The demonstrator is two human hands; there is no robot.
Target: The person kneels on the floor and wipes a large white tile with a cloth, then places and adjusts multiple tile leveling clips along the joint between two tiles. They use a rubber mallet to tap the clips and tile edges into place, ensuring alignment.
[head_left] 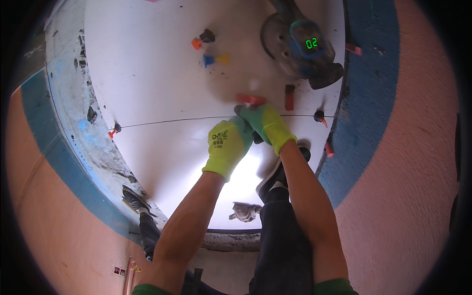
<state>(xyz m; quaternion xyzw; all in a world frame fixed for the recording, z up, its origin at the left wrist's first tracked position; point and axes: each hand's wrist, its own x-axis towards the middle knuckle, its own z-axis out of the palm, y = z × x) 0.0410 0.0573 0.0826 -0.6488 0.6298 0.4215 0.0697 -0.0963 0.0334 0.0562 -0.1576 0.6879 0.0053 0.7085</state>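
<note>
Both my hands wear yellow-and-green work gloves and meet over the thin seam point(172, 121) between two large white tiles. My left hand point(228, 140) is closed, its fingers tucked against the right one; what they grip is hidden. My right hand point(268, 124) is closed too, and a small dark piece shows at the fingertips. Just beyond these fingers is a blurred red plastic piece point(250, 100); whether it is held I cannot tell. A red-and-black tile leveler point(289, 98) lies to the right of my hands.
Similar levelers stand at the seam's left end point(115, 130) and right end point(320, 118). Farther off lie an orange-and-black leveler point(202, 39) and a blue-and-yellow piece point(215, 59). A grey tool point(307, 51) with a lit display rests far right. A crumpled rag point(245, 212) lies near my shoe point(272, 179).
</note>
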